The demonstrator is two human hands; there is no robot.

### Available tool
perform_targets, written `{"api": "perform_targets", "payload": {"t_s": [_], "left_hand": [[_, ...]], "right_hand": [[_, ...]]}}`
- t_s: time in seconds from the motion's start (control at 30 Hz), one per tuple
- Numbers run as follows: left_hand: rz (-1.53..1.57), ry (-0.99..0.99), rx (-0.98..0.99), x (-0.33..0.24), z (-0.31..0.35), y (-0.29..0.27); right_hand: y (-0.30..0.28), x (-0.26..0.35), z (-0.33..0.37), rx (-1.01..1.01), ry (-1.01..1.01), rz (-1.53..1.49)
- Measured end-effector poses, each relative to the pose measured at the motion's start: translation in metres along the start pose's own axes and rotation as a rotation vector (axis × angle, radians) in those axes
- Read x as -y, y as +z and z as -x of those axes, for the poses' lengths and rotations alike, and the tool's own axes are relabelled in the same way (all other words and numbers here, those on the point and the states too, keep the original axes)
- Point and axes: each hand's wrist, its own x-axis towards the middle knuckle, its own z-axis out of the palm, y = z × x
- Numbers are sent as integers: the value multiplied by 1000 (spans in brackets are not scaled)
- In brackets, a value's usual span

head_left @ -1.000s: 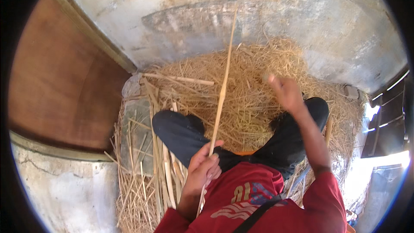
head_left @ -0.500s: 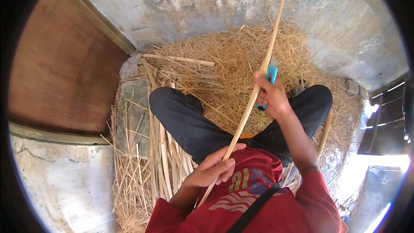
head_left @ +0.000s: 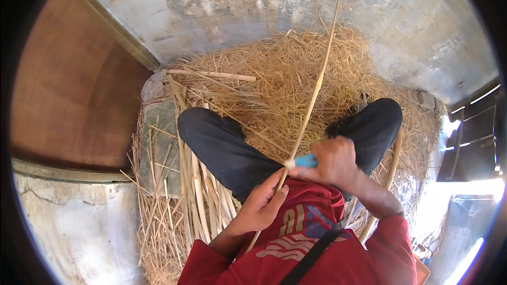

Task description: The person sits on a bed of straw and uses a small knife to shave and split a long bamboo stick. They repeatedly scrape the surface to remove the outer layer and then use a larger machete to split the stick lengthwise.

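Left hand (head_left: 260, 207) pinches the long pale stick (head_left: 312, 100) between thumb and fingers near its lower part; right hand (head_left: 335, 162), blurred, fingers curled in around a teal cutter (head_left: 304, 161), its tip at the stick just above the left fingers. Stick sits over the lap, long axis slanting from lower-left at the shirt (head_left: 317, 203) to upper-right, thin end toward the wall (head_left: 237, 10).

Daylight glares white beyond the right edge of the straw (head_left: 280, 103) — elsewhere it is softer. The right hand (head_left: 335, 163) is blurred; fisheye distortion bends the brown panel (head_left: 68, 84) — corners black.
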Motion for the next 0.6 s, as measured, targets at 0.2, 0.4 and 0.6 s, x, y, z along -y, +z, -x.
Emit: {"api": "perform_targets", "payload": {"t_s": [0.2,0.4,0.6], "left_hand": [[-63,-8,-70,-4,5,7],[-164,-31,-30,-14,6,7],[-61,-56,26,1,14,9]], "right_hand": [[9,9,8,7,-32,-37],[16,-44,-6,-124,8,103],[7,-122,-38,-238,38,293]]}}
